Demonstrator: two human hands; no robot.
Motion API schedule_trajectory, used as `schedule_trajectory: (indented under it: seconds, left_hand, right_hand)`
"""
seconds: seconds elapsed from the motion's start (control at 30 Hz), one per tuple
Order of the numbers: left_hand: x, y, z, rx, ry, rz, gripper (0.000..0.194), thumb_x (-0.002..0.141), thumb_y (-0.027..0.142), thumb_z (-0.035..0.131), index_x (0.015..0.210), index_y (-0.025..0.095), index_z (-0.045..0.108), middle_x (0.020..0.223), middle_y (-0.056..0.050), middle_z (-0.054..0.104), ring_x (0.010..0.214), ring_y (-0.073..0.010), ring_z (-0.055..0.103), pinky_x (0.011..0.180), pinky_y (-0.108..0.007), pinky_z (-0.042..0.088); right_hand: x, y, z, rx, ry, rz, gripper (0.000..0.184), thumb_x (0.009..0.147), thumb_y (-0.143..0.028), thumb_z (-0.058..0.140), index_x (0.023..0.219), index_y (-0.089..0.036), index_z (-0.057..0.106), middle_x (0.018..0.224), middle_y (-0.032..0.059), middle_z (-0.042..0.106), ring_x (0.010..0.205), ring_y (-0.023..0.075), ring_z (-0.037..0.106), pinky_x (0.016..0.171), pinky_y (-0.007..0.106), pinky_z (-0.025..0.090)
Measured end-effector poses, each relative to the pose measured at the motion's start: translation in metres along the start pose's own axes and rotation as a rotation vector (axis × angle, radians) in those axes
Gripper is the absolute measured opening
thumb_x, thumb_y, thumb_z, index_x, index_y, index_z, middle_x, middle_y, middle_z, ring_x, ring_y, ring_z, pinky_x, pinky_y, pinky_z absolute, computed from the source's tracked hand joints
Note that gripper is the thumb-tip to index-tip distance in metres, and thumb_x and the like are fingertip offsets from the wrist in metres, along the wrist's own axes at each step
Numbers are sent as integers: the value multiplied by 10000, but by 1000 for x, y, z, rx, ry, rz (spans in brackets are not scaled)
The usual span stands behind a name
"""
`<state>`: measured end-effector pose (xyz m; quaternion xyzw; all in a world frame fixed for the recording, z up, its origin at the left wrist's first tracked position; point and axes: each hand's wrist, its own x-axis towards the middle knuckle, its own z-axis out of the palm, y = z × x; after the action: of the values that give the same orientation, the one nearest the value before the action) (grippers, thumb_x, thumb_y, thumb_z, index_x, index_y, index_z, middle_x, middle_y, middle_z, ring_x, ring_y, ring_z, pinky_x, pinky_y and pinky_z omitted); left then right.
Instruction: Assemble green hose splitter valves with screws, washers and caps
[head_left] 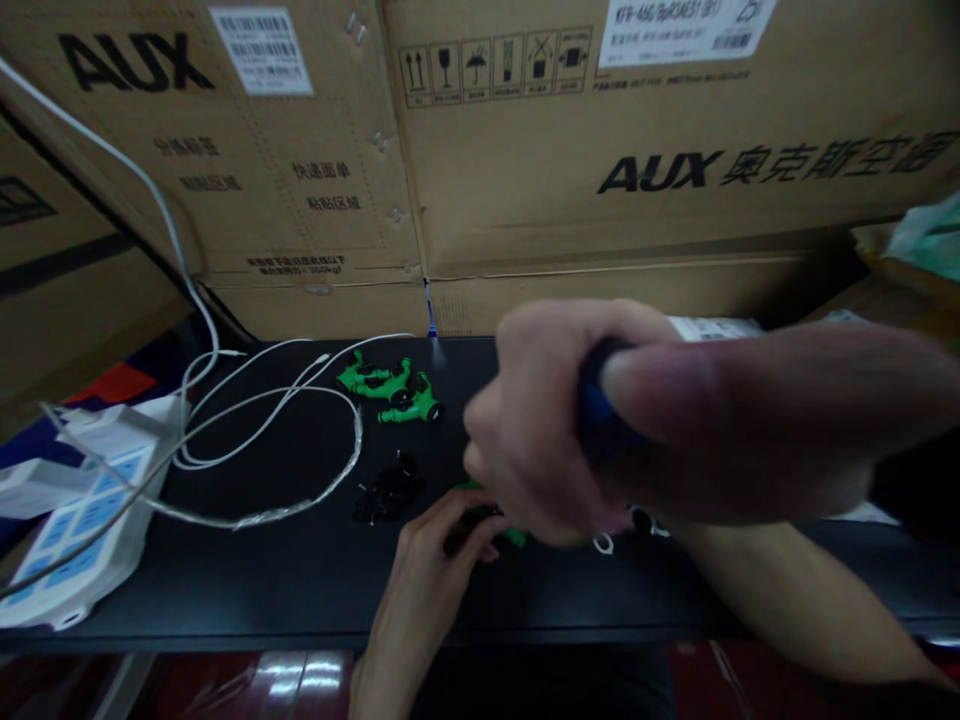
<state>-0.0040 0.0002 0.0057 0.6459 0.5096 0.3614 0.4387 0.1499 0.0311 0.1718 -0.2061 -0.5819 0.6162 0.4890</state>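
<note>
My left hand (439, 560) is low at the middle of the black table, its fingers closed round a small green plastic part (514, 537). Most of that part is hidden by both hands. Above it, my right hand (551, 420) is wrapped round a dark blue handle (600, 405); the tool's working end is out of sight. A large blurred finger shape covers the right side, very near the camera, and whose it is I cannot tell. Several green parts (391, 385) with black pieces lie behind my left hand. A pile of small black parts (388, 488) sits to its left.
White cables (262, 440) loop across the left of the table, beside a white and blue power strip (97, 510). AUX cardboard boxes (510, 200) form a wall at the back. A white ring-shaped piece (603, 544) lies right of my hands. The table's front edge (247, 642) runs below.
</note>
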Motion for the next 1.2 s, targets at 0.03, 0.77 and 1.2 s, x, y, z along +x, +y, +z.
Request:
schedule_trajectory:
  seconds: [0.03, 0.77, 1.2]
  left_hand:
    - [0, -1, 0, -3, 8, -1, 177, 898, 291, 648, 1012, 216, 760, 808, -19, 759, 615, -171, 707, 623, -283, 602]
    - [0, -14, 4, -84, -20, -82, 177, 912, 323, 672, 1035, 211, 732, 829, -9, 746, 618, -150, 715, 619, -248, 560]
    - [-3, -8, 2, -148, -42, -98, 174, 909, 329, 688, 1023, 205, 731, 969, -22, 735, 630, -131, 699, 634, -243, 546]
  right_hand:
    - [2, 8, 1, -32, 100, -69, 292, 932, -358, 476, 681, -226, 544, 528, -62, 458, 401, 78, 368, 393, 223, 325]
    - [8, 23, -1, 170, 137, -181, 302, 948, -448, 559, 853, -175, 646, 578, -56, 399, 492, 86, 319, 450, 237, 246]
    - [-17, 40, 4, 64, 330, -341, 130, 965, -307, 662, 1048, -299, 562, 696, -78, 527, 506, 73, 445, 481, 221, 367]
